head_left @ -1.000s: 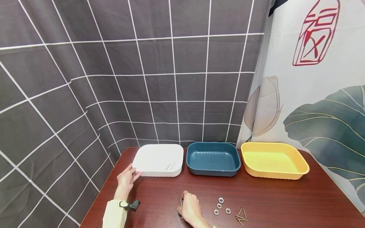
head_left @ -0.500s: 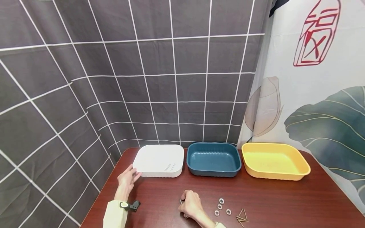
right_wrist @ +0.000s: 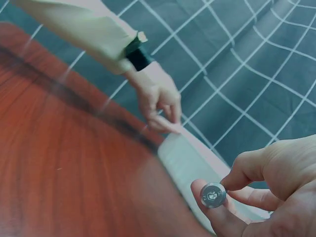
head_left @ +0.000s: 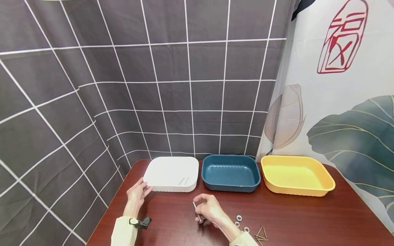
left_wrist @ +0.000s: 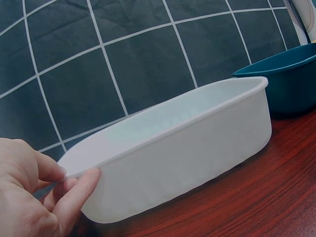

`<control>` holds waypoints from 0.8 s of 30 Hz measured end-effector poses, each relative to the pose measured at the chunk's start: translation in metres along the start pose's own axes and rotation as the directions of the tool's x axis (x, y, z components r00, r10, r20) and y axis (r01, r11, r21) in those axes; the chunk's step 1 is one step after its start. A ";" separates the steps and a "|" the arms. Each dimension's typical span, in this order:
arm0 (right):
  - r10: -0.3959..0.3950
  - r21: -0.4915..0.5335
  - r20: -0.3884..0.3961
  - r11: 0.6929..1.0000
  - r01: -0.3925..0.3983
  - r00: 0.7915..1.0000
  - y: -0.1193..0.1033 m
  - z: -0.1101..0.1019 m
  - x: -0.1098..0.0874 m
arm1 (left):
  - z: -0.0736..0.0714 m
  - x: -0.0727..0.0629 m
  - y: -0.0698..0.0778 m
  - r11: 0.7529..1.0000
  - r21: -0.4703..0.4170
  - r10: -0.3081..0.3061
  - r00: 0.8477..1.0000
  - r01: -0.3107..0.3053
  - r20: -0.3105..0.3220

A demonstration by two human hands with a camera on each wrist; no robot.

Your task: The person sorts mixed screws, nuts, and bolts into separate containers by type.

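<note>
My left hand [head_left: 136, 195] pinches the near left corner of a white plastic bin [head_left: 170, 170]; in the left wrist view its thumb and fingers close on the rim [left_wrist: 163, 129]. Between the thumb and fingers of my right hand [head_left: 210, 209] is a silver bolt [head_left: 198, 212], tilted, its head towards me. The right wrist view shows the round bolt head [right_wrist: 213, 195] end-on, at the fingertips, with the white bin beyond it. Thin grey strokes [head_left: 183, 181] show at the bin's front right; they are too faint to identify.
Right of the white bin stand a dark blue bin [head_left: 231, 187] and a yellow bin [head_left: 295, 191] in a row. Several hex nuts [head_left: 239, 218] lie right of my right hand, some partly hidden by the forearm. Beside them are several brass-coloured screws [head_left: 261, 234]. A grey checked curtain [head_left: 172, 95] hangs behind.
My right hand has come up from the table with the bolt and moved slightly forward, its forearm now overlapping the nuts. The left hand stays on the white bin's corner.
</note>
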State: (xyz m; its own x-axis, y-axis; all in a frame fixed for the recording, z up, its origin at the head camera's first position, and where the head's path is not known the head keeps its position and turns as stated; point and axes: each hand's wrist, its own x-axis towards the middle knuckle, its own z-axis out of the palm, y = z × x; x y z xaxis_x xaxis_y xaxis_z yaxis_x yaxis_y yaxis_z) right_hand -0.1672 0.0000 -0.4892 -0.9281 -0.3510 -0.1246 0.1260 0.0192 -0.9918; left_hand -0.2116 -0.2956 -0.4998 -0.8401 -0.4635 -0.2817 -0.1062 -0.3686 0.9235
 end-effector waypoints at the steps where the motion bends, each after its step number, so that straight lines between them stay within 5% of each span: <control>1: -0.009 0.012 0.003 1.000 0.009 1.000 -0.003 -0.001 0.002 | 0.000 0.000 0.000 1.000 -0.001 0.002 1.000 -0.002 -0.002; 24: 0.016 0.077 -0.053 0.997 -0.012 0.998 -0.047 -0.001 0.071 | -0.001 0.000 -0.001 1.000 -0.019 0.016 0.999 -0.017 -0.033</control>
State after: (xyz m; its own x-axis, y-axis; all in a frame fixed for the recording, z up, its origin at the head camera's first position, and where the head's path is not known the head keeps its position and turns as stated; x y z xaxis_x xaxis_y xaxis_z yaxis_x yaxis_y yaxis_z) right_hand -0.2394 -0.0247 -0.4511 -0.9432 -0.3005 -0.1414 0.1634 -0.0492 -0.9853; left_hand -0.2107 -0.2959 -0.5010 -0.8240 -0.4954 -0.2751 -0.0822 -0.3759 0.9230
